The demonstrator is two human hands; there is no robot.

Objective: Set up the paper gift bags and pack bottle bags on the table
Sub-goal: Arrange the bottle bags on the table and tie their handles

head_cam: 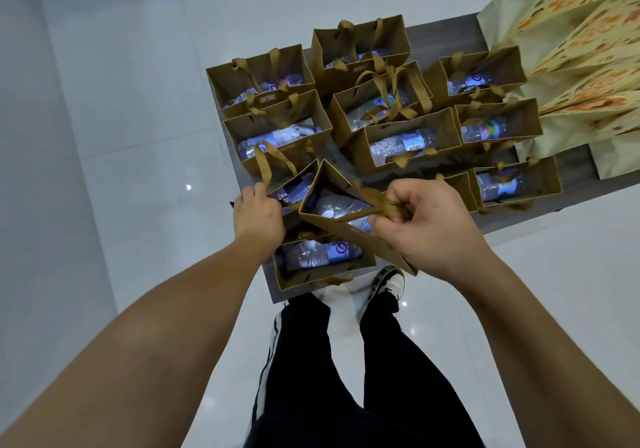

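From the head camera, the right hand [420, 221] pinches the brown ribbon handles [382, 207] of a kraft paper gift bag [349, 236], its fingers [384, 221] curled tight round the ribbon. This bag tilts, raised over the table's near edge, with a clear plastic bottle [334, 210] lying inside. The left hand [258, 215] grips the rim of the neighbouring bag [294, 188] at the near left corner, fingers curled over the paper edge. A further bag [322, 267] holding a bottle sits at the near edge, below the tilted one. More open kraft bags [408, 143], each with a bottle, stand in close rows across the grey table [571, 167]. Cream printed bags [581, 49] lie stacked at the far right corner.
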